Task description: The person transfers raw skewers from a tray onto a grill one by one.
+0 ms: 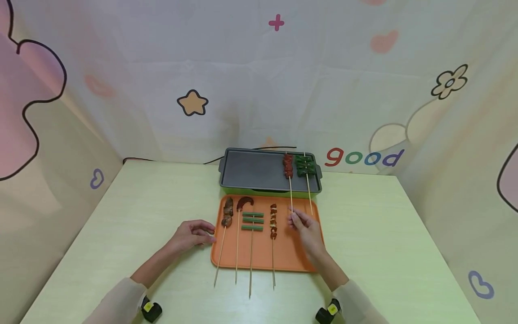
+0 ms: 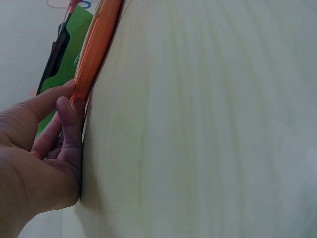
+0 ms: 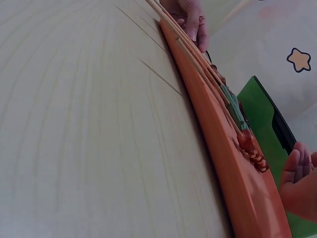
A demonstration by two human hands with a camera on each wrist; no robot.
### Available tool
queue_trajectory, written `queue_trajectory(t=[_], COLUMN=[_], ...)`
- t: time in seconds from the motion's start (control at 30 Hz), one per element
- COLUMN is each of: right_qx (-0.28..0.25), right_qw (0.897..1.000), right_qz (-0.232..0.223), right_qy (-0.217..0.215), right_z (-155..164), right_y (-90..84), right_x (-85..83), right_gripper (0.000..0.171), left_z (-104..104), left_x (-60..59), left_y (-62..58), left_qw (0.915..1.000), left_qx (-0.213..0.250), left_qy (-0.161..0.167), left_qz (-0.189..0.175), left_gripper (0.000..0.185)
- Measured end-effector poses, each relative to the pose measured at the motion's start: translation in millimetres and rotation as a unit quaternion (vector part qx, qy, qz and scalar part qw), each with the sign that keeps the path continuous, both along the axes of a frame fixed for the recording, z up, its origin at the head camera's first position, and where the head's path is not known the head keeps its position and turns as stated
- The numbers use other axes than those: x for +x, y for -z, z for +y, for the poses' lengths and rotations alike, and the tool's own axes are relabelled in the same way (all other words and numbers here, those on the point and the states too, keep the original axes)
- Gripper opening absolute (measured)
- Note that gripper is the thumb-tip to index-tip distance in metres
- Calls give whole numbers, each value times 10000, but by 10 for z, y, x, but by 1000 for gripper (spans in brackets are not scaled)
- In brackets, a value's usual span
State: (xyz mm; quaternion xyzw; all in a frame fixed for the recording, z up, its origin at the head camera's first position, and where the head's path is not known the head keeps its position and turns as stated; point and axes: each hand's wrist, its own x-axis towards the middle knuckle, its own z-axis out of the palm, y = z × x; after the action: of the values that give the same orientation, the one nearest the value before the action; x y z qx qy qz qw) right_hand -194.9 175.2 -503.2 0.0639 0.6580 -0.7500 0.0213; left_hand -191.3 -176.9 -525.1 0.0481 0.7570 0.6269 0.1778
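Observation:
My right hand point(image 1: 306, 229) pinches the stick of a red meat skewer point(image 1: 288, 165), whose loaded end lies over the right part of the grill pan point(image 1: 255, 168). Just to its right, a green vegetable skewer point(image 1: 305, 166) rests on the same pan. At the orange tray point(image 1: 259, 261), my left hand point(image 1: 190, 236) grips the left rim between thumb and fingers. On that tray lie a brown mushroom-like skewer point(image 1: 227, 213), a dark curved sausage-like skewer point(image 1: 244, 202), a green bean-like skewer point(image 1: 252, 221) and a small brown meat skewer point(image 1: 273, 220), their sticks overhanging the front edge.
The green-sided pan stands directly behind the tray on a pale table point(image 1: 364, 234). A black cord point(image 1: 214, 159) runs behind the pan's left side. A patterned curtain point(image 1: 243, 67) encloses the back and sides.

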Motion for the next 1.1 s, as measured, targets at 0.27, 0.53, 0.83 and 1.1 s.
queue_trajectory(t=[0.27,0.53,0.83,1.1], right_qx=[322,611,375,-231], right_qw=[9979,9873,9681,9543], right_qz=[-131,-482,-551,-624], right_qy=[-555,-1384,-2416,-2914], right_z=[138,312,399,309], right_y=[0,-30,36,135], right_x=[267,691,1029,1140], right_gripper=[37,47,52,51], left_z=[12,6,6,23], left_x=[1,4,10,12], left_y=[10,29,10,-29], left_qw=[10000,9999,9998,9997], left_qx=[-25,-99,-172,-236], left_qy=[45,-21,-73,-47], left_qz=[8,-57,-69,-84], left_gripper=[35,34,36,35])
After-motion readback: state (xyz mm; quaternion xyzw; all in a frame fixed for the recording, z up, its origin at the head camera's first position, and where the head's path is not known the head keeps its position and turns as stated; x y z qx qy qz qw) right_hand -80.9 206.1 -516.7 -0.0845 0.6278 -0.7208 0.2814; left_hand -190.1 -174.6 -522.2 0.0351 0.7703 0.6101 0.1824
